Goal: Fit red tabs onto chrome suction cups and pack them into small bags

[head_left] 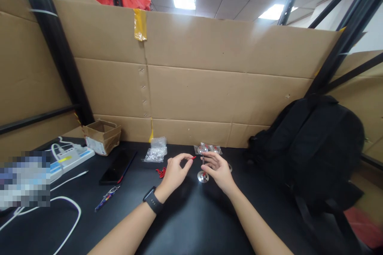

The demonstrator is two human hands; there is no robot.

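Observation:
My left hand (175, 171), with a black watch on its wrist, pinches a small red piece (193, 157) between thumb and forefinger. My right hand (218, 169) holds a thin metal rod that stands on a round silver base (202, 176) on the black table (191, 223); something red sits at the rod's foot. A small heap of red pieces (161, 172) lies just left of my left hand. Behind the hands lie clear plastic bags (155, 152) and a packet with red parts (208, 149).
A black phone (118, 166) and a keyring (106, 198) lie to the left, with a white power strip (70, 155), white cables and a small cardboard box (102, 135) beyond. A black backpack (317, 147) fills the right side. Cardboard walls (209, 83) close off the back.

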